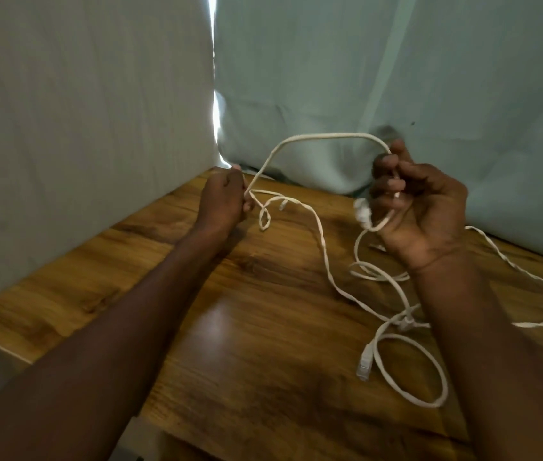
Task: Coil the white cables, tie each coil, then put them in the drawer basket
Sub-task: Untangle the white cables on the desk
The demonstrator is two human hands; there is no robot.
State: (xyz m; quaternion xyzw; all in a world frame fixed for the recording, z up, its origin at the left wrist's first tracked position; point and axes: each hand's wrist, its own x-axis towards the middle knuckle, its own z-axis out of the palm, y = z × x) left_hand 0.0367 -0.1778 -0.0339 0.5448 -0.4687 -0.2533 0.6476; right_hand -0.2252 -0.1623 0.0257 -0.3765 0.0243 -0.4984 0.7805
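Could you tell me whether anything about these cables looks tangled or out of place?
Yes: the white cable sprawls uncoiled over the wooden table, crossing itself near the right forearm, with a small twisted loop below the left hand.

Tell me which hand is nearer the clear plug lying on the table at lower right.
Right. The right hand is raised above and beyond the clear plug, its forearm passing close beside it. The left hand is far across the table.

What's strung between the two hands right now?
In the head view, a white cable arches from left hand to right hand, above the wooden table.
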